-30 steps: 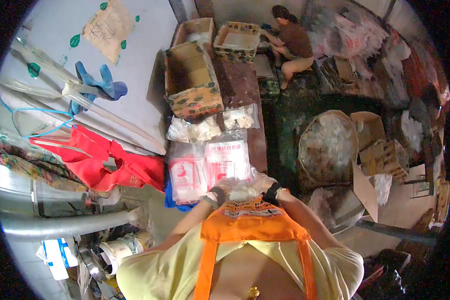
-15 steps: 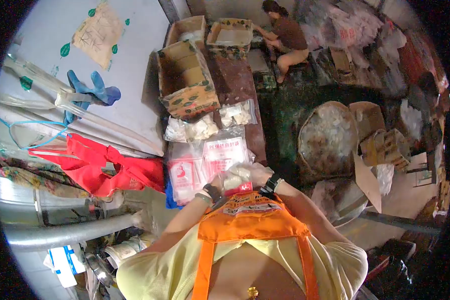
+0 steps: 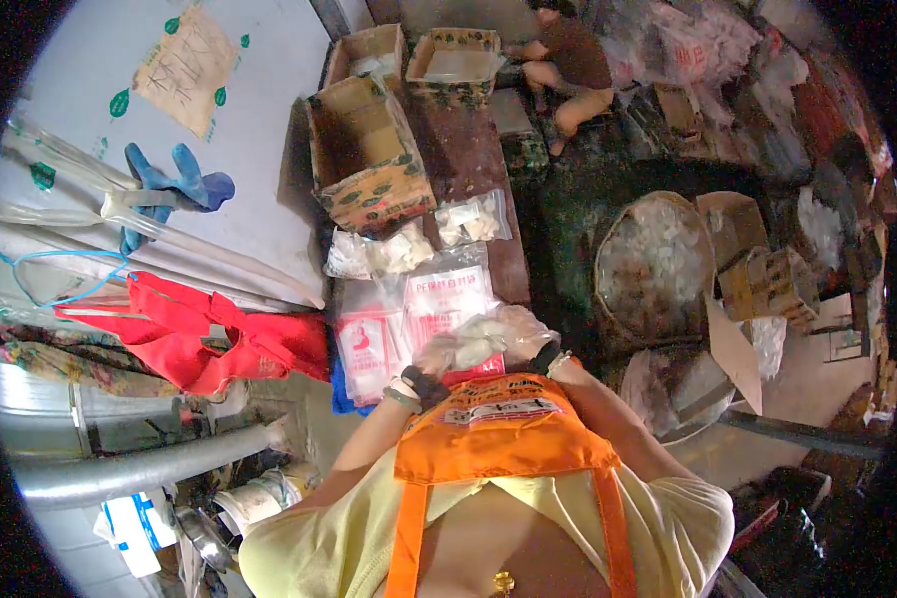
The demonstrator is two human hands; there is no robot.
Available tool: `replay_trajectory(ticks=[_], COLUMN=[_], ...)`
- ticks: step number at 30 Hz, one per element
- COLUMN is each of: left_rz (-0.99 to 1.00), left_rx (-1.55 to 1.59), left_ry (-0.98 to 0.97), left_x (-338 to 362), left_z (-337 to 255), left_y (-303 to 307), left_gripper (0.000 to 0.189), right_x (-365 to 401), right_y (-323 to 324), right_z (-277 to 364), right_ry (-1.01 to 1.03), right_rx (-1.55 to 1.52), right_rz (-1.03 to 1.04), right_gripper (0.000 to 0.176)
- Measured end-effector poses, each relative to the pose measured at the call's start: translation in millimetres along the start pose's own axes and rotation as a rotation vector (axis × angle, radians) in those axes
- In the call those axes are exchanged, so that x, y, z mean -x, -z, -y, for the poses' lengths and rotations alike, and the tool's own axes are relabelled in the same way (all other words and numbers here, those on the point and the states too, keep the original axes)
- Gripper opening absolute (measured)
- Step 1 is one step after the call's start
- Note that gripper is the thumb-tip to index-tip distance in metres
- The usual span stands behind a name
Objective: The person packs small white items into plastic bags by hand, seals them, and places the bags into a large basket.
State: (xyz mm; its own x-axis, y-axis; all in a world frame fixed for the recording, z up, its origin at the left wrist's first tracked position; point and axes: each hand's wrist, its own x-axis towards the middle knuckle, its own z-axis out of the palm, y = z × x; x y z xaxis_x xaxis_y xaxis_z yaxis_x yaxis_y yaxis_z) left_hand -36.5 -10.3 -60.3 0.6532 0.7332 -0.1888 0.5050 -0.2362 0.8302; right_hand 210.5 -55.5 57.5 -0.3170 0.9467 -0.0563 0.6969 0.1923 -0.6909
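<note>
Clock directions taken from the held clear bag, 12 being straight ahead. The bag is sitting just above the orange apron, in front of the chest. Left hand is gripping its 9 o'clock side; right hand is gripping its 2 o'clock side, fingers blurring behind plastic.

Writing: at 11, just beyond the bag, a printed pack is showing red "PE" and Chinese characters ending 自封袋. At 9, a second pack is carrying a red figure, its smaller print blurring. The orange apron is bearing dark characters and a white label, too small for reading. At 10 to 11, brown paper on the wall is displaying large handwritten characters, not surely legible. At 1, far off, a pale sack is showing red characters, unclear.

Bags of pale pieces are lying at 11 and 12. At 11, beyond, a leaf-printed carton is standing open.
</note>
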Motion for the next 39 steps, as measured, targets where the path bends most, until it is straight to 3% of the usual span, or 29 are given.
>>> replay_trajectory(ticks=[2, 4, 5, 7, 9, 12, 14, 15, 17, 18, 21, 22, 25, 28, 31, 33, 34, 37, 38, 39], left_rz=[0.138, 0.177, 0.110, 0.056, 0.078, -0.203, -0.055, 0.020, 0.017, 0.015, 0.206, -0.017, 0.173, -0.021, -0.105, -0.160, -0.201, -0.267, -0.294, -0.313], left_rx=[-0.018, -0.050, -0.030, -0.179, -0.517, -0.410, -0.265, -0.192, -0.188, -0.186, -0.321, -0.266, -0.167, -0.191, -0.345, -0.701, -0.757, -0.692, -0.776, -0.688], left_ry=[0.212, 0.287, 0.227, 0.180, 0.201, -0.335, -0.234, -0.181, -0.268, -0.313, -0.033, -0.080, 0.028, 0.026, 0.034, -0.194, -0.405, -0.417, -0.499, -0.403], left_x=[-11.7, -12.3, -3.6, 2.1, -5.4, 8.2, 14.0, 15.4, 10.9, 7.7, 13.0, 14.7, -3.6, -5.9, -20.0, -16.7, -14.9, -13.4, -12.5, -11.5], left_z=[-36.6, -53.5, -57.2, -51.6, -23.2, 16.9, -11.8, -22.8, -8.9, -4.9, -69.7, -69.2, -47.8, -56.3, -67.9, -76.8, -91.4, -92.6, -98.3, -108.3], left_y=[12.7, 17.0, 15.3, 6.4, -11.4, -12.4, 2.7, 9.7, 10.8, 11.3, 43.8, 34.4, 26.6, 26.5, 45.5, 58.4, 68.7, 70.8, 72.6, 71.7], left_gripper=[0.020, 0.022, 0.024, 0.026, 0.029, 0.022, 0.018, 0.016, 0.014, 0.013, 0.015, 0.016, 0.022, 0.022, 0.018, 0.017, 0.016, 0.014, 0.012, 0.012], right_x=[-5.2, 0.8, 3.2, 8.1, 10.5, 11.7, 8.1, 7.1, 10.5, 15.0, 14.1, 11.5, 12.2, 13.4, 18.5, 19.6, 21.7, 27.7, 31.3, 31.7], right_y=[-15.9, 19.8, 32.0, 5.1, -26.5, -45.6, -31.1, -28.2, -22.5, -50.9, 1.7, -21.2, -29.0, 4.2, 29.1, 21.9, 24.1, 29.2, 30.9, 33.7], right_z=[-20.2, 12.6, 24.3, 8.4, -11.1, -17.4, -0.7, -1.4, -8.1, -39.2, 23.4, 5.1, -4.2, 30.8, 48.7, 34.0, 27.9, 24.2, 24.5, 27.6], right_ry=[-0.054, 0.035, 0.080, 0.024, -0.027, -0.052, -0.005, -0.012, -0.028, -0.119, -0.371, -0.285, -0.340, -0.186, -0.192, -0.187, -0.220, -0.207, -0.179, -0.318], right_rx=[0.018, 0.105, 0.149, 0.153, 0.071, -0.002, 0.198, 0.107, -0.074, -0.074, -0.474, -0.334, -0.281, -0.241, -0.168, -0.062, -0.020, 0.022, 0.012, -0.080], right_rz=[0.128, 0.132, 0.133, -0.096, -0.241, -0.310, -0.331, -0.297, -0.231, -0.263, -0.171, -0.257, -0.159, -0.279, -0.380, -0.477, -0.441, -0.473, -0.482, -0.441], right_gripper=[0.030, 0.035, 0.037, 0.033, 0.032, 0.032, 0.031, 0.031, 0.032, 0.034, 0.039, 0.044, 0.043, 0.019, 0.018, 0.016, 0.016, 0.017, 0.021, 0.025])
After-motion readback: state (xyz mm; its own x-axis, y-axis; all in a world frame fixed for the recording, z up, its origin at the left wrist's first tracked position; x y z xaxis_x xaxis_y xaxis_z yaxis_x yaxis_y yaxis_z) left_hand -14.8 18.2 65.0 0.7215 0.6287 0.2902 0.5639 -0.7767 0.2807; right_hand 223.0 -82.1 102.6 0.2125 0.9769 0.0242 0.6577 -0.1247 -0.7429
